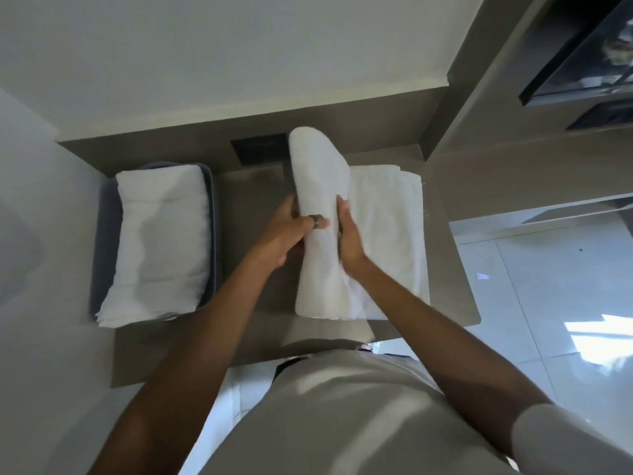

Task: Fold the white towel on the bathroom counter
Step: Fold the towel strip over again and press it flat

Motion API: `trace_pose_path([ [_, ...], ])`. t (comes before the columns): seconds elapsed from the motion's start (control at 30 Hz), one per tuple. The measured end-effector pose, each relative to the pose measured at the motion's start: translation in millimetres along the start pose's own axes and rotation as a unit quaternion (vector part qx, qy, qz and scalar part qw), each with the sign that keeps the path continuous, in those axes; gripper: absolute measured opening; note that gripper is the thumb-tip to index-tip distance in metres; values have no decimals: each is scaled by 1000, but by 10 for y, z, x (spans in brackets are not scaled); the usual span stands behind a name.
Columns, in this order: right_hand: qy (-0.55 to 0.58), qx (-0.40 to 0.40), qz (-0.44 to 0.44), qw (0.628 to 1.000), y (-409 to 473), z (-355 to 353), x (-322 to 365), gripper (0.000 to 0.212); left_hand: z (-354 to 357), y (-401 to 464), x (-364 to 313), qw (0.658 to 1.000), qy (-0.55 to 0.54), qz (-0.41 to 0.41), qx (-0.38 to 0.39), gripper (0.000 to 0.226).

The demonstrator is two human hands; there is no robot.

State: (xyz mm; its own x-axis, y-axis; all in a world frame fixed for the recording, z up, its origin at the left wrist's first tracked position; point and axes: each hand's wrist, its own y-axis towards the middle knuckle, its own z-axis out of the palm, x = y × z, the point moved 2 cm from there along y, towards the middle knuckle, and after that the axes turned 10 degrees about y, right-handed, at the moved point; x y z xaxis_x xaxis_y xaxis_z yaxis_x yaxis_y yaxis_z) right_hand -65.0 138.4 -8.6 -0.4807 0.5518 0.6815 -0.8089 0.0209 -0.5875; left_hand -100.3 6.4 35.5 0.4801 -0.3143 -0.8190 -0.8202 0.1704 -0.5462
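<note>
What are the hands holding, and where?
A rolled white towel, gripped around its middle: the left hand on one side, the right hand on the other.

Brown counter (248,197) bears a grey tray (108,248) (towel-filled) and a folded towel stack (394,241).

Folded white towels (161,234) fill a grey tray (108,234) on the brown counter (239,200).
</note>
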Motion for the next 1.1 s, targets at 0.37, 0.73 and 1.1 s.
trace_pose_path([
  [0.37, -241, -123, -54, 961, -21, -1541, 832, 55, 926, 63, 277, 902, 362, 231, -39, 49],
  [0.73, -584, -123, -151, 788, 83, -1594, 543, 70, 1507, 58, 613, 805, 550, 220, -24, 80],
  [1.1, -505, -102, -90, 852, -266, -1868, 168, 77, 1195, -48, 866, 991, -36, -110, 73, 47],
])
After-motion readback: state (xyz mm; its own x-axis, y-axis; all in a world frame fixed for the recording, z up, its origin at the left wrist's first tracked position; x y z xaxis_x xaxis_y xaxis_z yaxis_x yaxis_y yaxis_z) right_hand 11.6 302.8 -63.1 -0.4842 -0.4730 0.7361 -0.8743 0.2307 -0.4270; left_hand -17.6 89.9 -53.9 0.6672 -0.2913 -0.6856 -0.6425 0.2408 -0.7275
